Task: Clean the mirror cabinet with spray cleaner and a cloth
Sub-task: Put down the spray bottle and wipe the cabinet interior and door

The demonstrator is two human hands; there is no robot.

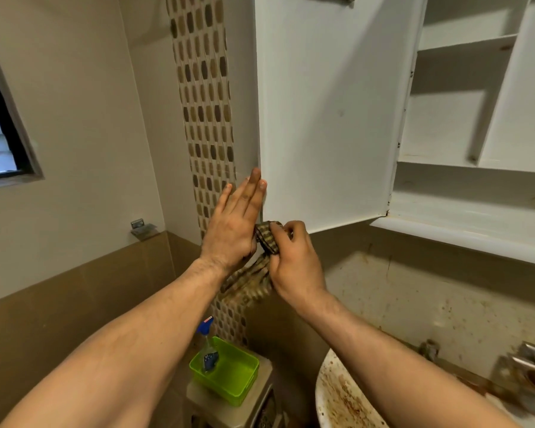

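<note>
Mosaic tile strip (209, 125), smooth white cabinet door (328, 112), checked cloth (267, 239)

Cabinet door (328, 118) open, checked cloth (248, 288) bunched at its lower corner, spray bottle (209, 350) in green basket (240, 395)

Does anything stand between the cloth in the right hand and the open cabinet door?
Nothing visible does. The right hand grips the cloth at the lower left corner of the cabinet door. The left hand lies flat along the door's side edge, beside the cloth, leaving the door face uncovered.
</note>
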